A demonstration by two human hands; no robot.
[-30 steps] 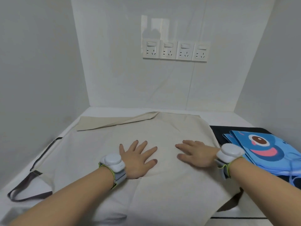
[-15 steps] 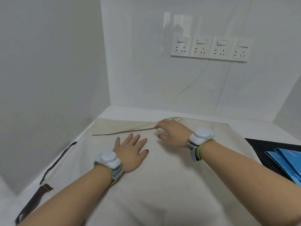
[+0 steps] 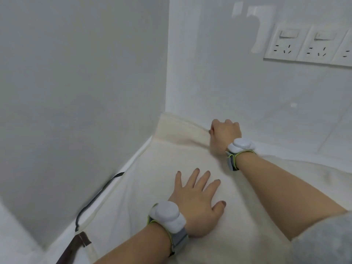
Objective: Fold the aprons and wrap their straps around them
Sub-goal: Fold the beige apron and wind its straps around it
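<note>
Head view: a cream-coloured cloth apron [image 3: 171,187] lies spread over the white tabletop [image 3: 131,162], reaching into the far-left corner where the grey-white walls meet. The left hand [image 3: 198,204] rests flat on the fabric, fingers spread, palm down. The right hand [image 3: 224,136] is curled into a fist at the apron's far edge, bunching the cloth there. A dark brown strap [image 3: 99,195] runs along the apron's left border by the wall. Both wrists carry white sensor bands [image 3: 167,216]. White wall sockets [image 3: 304,44] sit upper right.
</note>
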